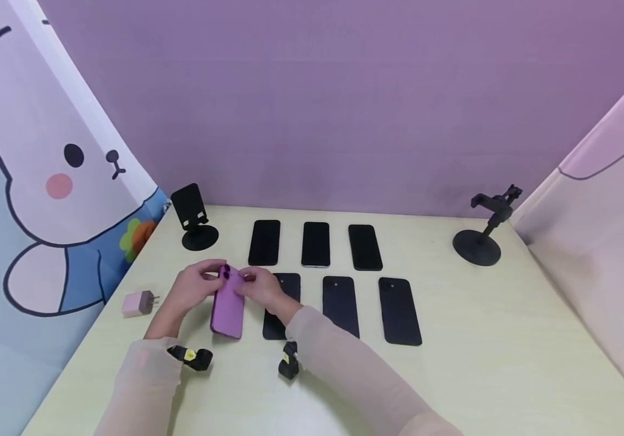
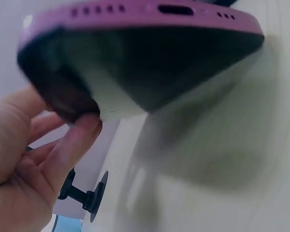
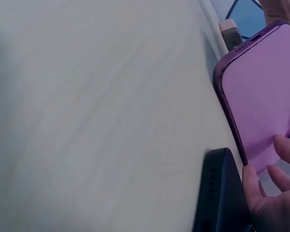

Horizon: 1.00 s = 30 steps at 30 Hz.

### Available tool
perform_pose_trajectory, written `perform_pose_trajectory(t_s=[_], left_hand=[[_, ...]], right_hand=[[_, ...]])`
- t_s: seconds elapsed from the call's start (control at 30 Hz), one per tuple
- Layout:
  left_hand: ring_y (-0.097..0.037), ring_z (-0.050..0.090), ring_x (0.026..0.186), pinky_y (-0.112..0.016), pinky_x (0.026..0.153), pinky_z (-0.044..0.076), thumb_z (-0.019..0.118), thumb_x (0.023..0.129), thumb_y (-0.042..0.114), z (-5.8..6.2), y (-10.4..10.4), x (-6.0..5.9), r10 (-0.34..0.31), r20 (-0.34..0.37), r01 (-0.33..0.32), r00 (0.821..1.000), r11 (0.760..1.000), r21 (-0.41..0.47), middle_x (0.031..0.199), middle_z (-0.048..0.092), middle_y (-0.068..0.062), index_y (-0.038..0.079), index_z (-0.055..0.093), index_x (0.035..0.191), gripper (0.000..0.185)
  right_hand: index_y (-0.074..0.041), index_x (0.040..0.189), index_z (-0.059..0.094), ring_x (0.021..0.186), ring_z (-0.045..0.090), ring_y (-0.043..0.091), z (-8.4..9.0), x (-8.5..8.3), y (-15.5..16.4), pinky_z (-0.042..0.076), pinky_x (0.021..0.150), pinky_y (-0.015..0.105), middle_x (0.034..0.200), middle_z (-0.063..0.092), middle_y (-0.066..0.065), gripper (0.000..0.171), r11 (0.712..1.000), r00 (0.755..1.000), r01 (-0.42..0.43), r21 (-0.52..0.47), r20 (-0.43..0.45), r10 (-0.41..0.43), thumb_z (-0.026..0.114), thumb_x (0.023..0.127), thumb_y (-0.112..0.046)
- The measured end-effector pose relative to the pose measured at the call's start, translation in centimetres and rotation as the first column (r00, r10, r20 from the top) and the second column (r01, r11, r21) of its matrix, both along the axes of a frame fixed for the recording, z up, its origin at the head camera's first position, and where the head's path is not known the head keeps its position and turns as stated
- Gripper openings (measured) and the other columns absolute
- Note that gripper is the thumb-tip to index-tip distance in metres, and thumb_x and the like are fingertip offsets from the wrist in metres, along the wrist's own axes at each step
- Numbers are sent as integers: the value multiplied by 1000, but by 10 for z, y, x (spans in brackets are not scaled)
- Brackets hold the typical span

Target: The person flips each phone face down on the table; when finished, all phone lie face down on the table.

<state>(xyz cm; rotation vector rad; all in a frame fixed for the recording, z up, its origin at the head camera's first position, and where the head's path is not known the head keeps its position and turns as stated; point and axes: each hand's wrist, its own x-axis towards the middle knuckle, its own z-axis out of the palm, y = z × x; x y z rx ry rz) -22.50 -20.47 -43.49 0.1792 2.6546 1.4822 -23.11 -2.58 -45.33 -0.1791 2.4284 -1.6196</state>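
Note:
A purple phone (image 1: 228,310) is held with its back up and its camera end away from me. My left hand (image 1: 194,286) pinches its upper left edge, with the thumb at the dark screen side in the left wrist view. At the upper right edge, my right hand (image 1: 263,287) grips it by the fingertips. The phone's port end (image 2: 174,9) tilts over the table, with a shadow below. Beside it, partly under my right forearm, lies a dark phone (image 1: 274,326).
Two more dark phones (image 1: 340,303) (image 1: 400,312) continue the front row to the right. Behind them lie three black phones (image 1: 264,242) (image 1: 315,244) (image 1: 365,247). A plug charger (image 1: 137,304) is at left. Black stands (image 1: 200,237) (image 1: 477,247) stand at the back corners.

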Motion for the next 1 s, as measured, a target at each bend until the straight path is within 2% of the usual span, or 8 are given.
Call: perform_pose_trajectory(t_s=[0.2, 0.33, 0.57, 0.73, 1.0], left_hand=[[-33, 60, 104, -39, 79, 54, 66, 92, 12, -10, -5, -5, 13, 17, -10, 1000, 992, -124, 129, 56, -24, -2, 51, 137, 50], [-35, 57, 105, -42, 81, 51, 70, 91, 18, -18, -6, -7, 33, 28, -28, 999, 982, -184, 125, 58, -23, -1, 52, 137, 53], [-35, 57, 103, -43, 82, 50, 70, 91, 17, -26, -8, -8, 49, 20, -44, 999, 978, -206, 120, 59, -24, -2, 53, 135, 52], [-34, 57, 100, -43, 81, 49, 68, 92, 17, -27, -5, -6, 59, 23, -52, 998, 970, -236, 116, 60, -24, -3, 54, 135, 50], [-35, 57, 99, -44, 81, 50, 67, 92, 14, -27, 0, -4, 60, -21, -64, 998, 963, -263, 113, 60, -26, -7, 54, 133, 48]], right_hand=[[-9, 121, 67, 87, 58, 13, -6, -7, -3, 47, 74, 22, 98, 64, 3, 38, 979, 997, -25, 203, -69, 40, 78, 84, -15], [-8, 120, 68, 87, 54, 13, -6, -7, -6, 45, 75, 21, 97, 59, 3, 38, 958, 992, -32, 284, -108, 65, 78, 84, -17], [-9, 117, 69, 85, 54, 14, -1, -2, -10, 45, 76, 20, 99, 53, 5, 37, 939, 989, -6, 344, -135, 56, 79, 83, -18], [-11, 118, 70, 92, 55, 14, -3, -4, -11, 45, 81, 22, 106, 56, 6, 35, 929, 991, 11, 370, -130, 40, 78, 84, -20], [-13, 117, 70, 101, 57, 18, -1, -6, -14, 46, 87, 25, 119, 57, 11, 36, 919, 993, 20, 394, -115, 28, 79, 84, -21]])
